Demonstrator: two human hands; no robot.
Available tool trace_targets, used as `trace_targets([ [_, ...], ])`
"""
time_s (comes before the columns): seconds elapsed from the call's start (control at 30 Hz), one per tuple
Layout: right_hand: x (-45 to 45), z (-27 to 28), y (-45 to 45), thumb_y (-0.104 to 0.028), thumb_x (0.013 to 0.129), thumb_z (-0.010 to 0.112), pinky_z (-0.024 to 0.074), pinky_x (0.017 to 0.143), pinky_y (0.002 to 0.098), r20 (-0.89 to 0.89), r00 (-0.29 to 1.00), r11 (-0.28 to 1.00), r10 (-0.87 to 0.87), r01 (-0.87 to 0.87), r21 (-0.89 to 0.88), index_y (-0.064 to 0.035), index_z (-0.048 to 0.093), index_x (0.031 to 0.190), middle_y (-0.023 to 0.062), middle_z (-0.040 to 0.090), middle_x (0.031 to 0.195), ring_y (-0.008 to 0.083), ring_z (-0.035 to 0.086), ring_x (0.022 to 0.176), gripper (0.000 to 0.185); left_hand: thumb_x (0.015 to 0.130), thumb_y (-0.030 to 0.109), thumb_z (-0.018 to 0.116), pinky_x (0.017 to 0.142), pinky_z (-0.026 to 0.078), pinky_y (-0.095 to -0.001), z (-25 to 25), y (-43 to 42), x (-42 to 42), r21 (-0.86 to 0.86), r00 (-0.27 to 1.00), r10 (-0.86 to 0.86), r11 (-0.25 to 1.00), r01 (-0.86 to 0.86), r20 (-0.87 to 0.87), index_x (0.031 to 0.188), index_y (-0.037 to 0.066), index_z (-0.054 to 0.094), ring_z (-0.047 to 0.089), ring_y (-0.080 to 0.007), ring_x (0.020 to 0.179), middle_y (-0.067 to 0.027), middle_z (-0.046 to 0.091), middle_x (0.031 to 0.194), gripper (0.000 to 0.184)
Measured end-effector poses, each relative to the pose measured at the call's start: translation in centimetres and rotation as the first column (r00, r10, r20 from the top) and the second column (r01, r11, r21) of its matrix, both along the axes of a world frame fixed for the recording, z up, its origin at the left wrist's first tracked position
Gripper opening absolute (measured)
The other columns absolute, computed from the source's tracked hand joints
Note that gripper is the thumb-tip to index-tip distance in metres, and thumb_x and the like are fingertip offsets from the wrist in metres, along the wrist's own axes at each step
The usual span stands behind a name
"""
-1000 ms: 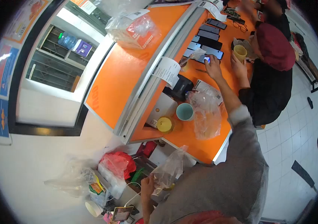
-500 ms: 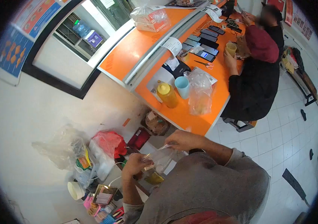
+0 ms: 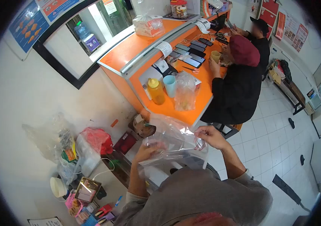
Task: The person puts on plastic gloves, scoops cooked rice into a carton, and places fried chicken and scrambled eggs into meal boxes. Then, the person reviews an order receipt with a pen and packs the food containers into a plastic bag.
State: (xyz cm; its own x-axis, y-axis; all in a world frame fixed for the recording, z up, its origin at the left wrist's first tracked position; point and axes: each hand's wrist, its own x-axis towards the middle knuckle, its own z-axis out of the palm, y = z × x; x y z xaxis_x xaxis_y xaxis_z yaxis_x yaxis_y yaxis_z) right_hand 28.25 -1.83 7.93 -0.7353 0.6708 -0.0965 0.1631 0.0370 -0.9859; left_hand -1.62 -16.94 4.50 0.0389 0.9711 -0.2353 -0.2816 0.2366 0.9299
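A clear plastic bag (image 3: 171, 137) is spread between my two hands, in front of my chest. My left hand (image 3: 150, 151) is closed on the bag's left side, partly seen through the plastic. On the right edge, my right hand (image 3: 212, 137) pinches the film between thumb and fingers. Beyond the bag, on the orange counter (image 3: 160, 109), stand a yellow squeeze bottle (image 3: 155, 92) and a light blue cup (image 3: 170, 86). Another clear bag (image 3: 185, 92) lies beside the cup.
Several phones (image 3: 190, 56) and scissors (image 3: 191, 70) lie further along the counter. A person in a maroon head covering (image 3: 244, 51) sits there holding a yellow cup (image 3: 216, 56); another person (image 3: 258, 32) is behind. Lower left are a red bag (image 3: 97, 139) and a framed object (image 3: 87, 189).
My right hand has left the phones on the counter and taken hold of the clear bag. The bag has been raised and spread wide between both hands.
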Motion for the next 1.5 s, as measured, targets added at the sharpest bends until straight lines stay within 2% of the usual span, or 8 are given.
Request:
trace_targets([
  [0.23, 3.3, -0.9, 2.8, -0.016, 0.086, 0.069, 0.049, 0.066, 0.0251, 0.167, 0.967, 0.937, -0.194, 0.132, 0.323, -0.0002, 0.065, 0.096, 0.0081, 0.069, 0.082, 0.0117, 0.064, 0.074, 0.02, 0.089, 0.014, 0.066, 0.072, 0.051, -0.0278, 1.1, 0.8, 4.7, -0.081, 0.898, 0.076, 0.989, -0.123, -0.433, 0.091, -0.005, 0.07, 0.064, -0.0125, 0.076, -0.0046, 0.068, 0.074, 0.02],
  [0.33, 3.5, 0.2, 2.2, -0.025, 0.081, 0.075, 0.0488, 0.06, 0.0285, 0.135, 0.81, 0.314, -0.571, 0.064, 0.947, 0.0008, 0.065, 0.09, 0.0107, 0.067, 0.076, 0.0144, 0.064, 0.066, 0.029, 0.086, 0.015, 0.07, 0.072, 0.051, -0.0269, 0.6, 2.0, 8.7, -0.035, 0.946, 0.219, 0.972, -0.234, -0.24, 0.093, -0.005, 0.069, 0.063, -0.0115, 0.077, -0.0053, 0.068, 0.077, 0.021],
  [0.43, 3.8, -6.3, 1.6, -0.025, 0.078, 0.075, 0.0462, 0.055, 0.0312, 0.203, 0.979, 0.91, -0.014, -0.072, 0.408, 0.001, 0.064, 0.08, 0.0098, 0.063, 0.067, 0.0163, 0.06, 0.057, 0.028, 0.083, 0.018, 0.073, 0.072, 0.05, -0.0273, -1.1, 4.6, 14.7, 0.067, 0.933, 0.161, 0.987, -0.148, -0.322, 0.098, -0.003, 0.068, 0.062, -0.0123, 0.08, -0.0061, 0.069, 0.084, 0.026],
  [0.8, 15.9, -3.7, 15.6, -0.013, 0.076, 0.069, 0.0494, 0.064, 0.0401, 0.325, 0.921, 0.802, -0.215, -0.024, 0.597, -0.0065, 0.058, 0.088, 0.0108, 0.061, 0.077, 0.0286, 0.064, 0.074, 0.017, 0.077, -0.003, 0.063, 0.06, 0.046, -0.0252, -12.3, 0.8, 12.6, 0.193, 0.715, 0.632, 0.774, -0.603, -0.3, 0.057, 0.011, 0.041, 0.057, -0.0109, 0.068, -0.0034, 0.06, 0.068, 0.033],
  [0.97, 10.6, 0.2, 9.5, -0.011, 0.075, 0.074, 0.0523, 0.069, 0.0378, -0.053, 0.978, 0.371, -0.201, 0.126, 0.92, -0.0051, 0.054, 0.108, 0.0146, 0.06, 0.099, 0.0293, 0.064, 0.084, 0.039, 0.075, -0.004, 0.061, 0.06, 0.048, -0.0313, -3.5, 4.7, 20.4, 0.463, 0.247, 0.789, 0.548, -0.697, -0.562, 0.06, 0.004, 0.049, 0.065, -0.0187, 0.071, -0.0013, 0.057, 0.062, 0.021],
  [1.23, 11.1, -3.7, 9.9, -0.005, 0.066, 0.07, 0.051, 0.075, 0.0436, -0.059, 0.987, 0.574, -0.148, 0.134, 0.808, -0.0099, 0.056, 0.11, 0.0156, 0.057, 0.097, 0.0366, 0.06, 0.091, 0.047, 0.079, 0.005, 0.059, 0.062, 0.049, -0.0395, -7.2, 2.9, 25.1, 0.446, -0.337, 0.355, 0.86, -0.248, -0.872, 0.099, 0.006, 0.062, 0.062, -0.031, 0.068, -0.0134, 0.065, 0.081, 0.021],
  [1.37, 11.8, -8.9, 11.1, -0.01, 0.076, 0.067, 0.0509, 0.076, 0.0483, 0.809, 0.584, 0.638, -0.065, -0.599, 0.484, -0.0115, 0.055, 0.116, 0.015, 0.06, 0.091, 0.0362, 0.061, 0.09, 0.041, 0.092, 0.015, 0.053, 0.066, 0.047, -0.0345, -16.3, 3.7, 20.3, 0.213, 0.308, 0.659, 0.586, -0.782, -0.686, 0.092, 0.005, 0.06, 0.061, -0.026, 0.075, -0.0107, 0.061, 0.08, 0.013],
  [1.5, 11.0, 4.9, 9.2, -0.012, 0.082, 0.06, 0.0532, 0.074, 0.0458, -0.244, 0.927, 0.286, -0.284, 0.324, 0.902, -0.0066, 0.058, 0.111, 0.019, 0.061, 0.085, 0.0344, 0.063, 0.084, 0.03, 0.095, 0.024, 0.052, 0.065, 0.047, -0.0333, 0.7, 6.2, 22.3, 0.563, 0.018, 0.947, 0.205, -0.801, -0.32, 0.103, 0.001, 0.058, 0.056, -0.0191, 0.073, -0.0118, 0.06, 0.087, 0.025],
])
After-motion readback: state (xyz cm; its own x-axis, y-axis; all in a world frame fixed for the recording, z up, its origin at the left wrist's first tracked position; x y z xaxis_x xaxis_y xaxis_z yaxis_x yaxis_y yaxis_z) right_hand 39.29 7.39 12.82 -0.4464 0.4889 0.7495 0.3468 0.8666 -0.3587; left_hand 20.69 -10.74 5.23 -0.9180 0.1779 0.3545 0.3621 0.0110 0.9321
